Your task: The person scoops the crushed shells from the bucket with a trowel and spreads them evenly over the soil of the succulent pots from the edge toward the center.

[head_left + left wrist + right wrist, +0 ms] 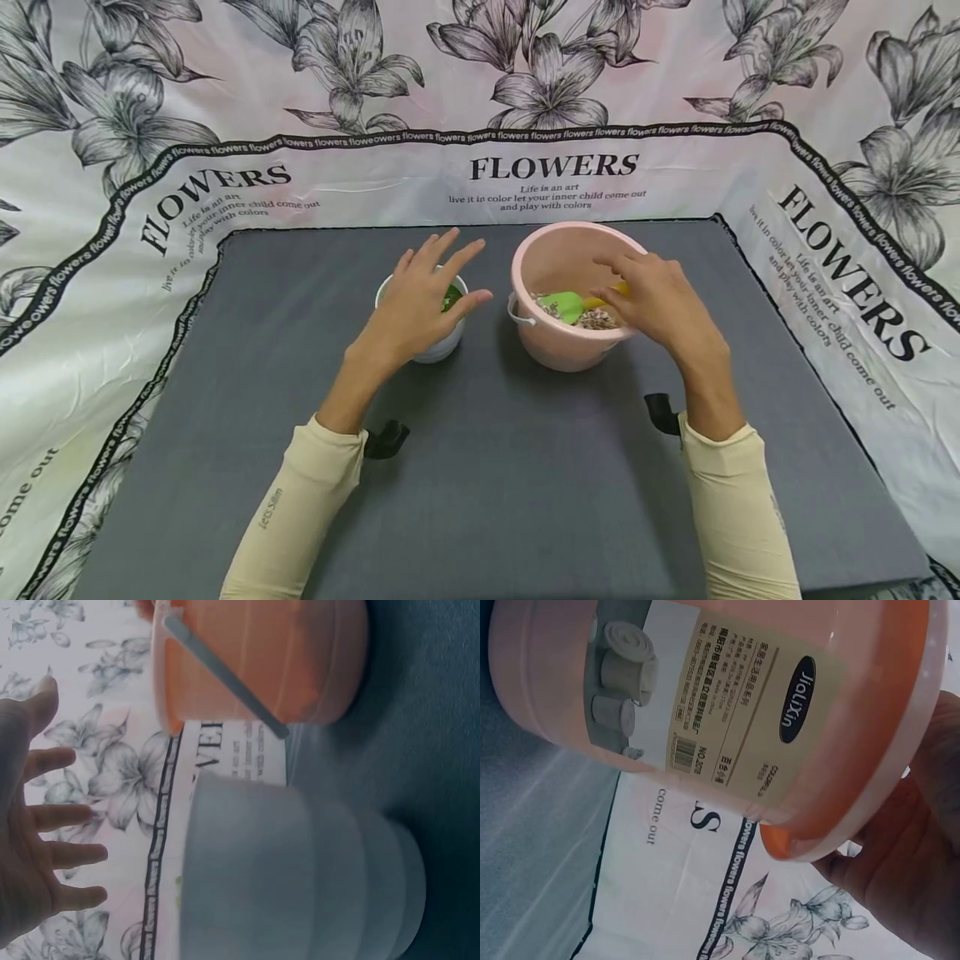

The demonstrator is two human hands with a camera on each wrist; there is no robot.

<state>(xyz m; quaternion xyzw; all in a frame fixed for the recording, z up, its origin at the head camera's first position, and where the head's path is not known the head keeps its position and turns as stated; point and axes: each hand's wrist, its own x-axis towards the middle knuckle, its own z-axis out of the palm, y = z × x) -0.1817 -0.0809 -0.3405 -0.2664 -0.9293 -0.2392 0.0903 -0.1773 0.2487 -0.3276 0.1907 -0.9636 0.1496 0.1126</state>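
Note:
Inside the pink bucket [558, 346] lies a grainy brown-and-pale mix [597, 320]. A toy shovel with a green blade [562, 307] and yellow handle rests its blade on that mix. My right hand [660, 304] reaches over the bucket's right rim and holds the yellow handle; in the right wrist view the rim hides its fingertips. To the left stands a smaller whitish ribbed pot [300, 870] with something green [451, 297] in it. My left hand [416, 304] hovers above this pot, fingers spread, holding nothing, and covers much of it in the head view.
Both containers stand near the far edge of a grey tabletop [480, 483]. A white floral cloth [375, 183] with printed words surrounds it at the back and sides. The bucket's pale handle [225, 675] hangs down on its side.

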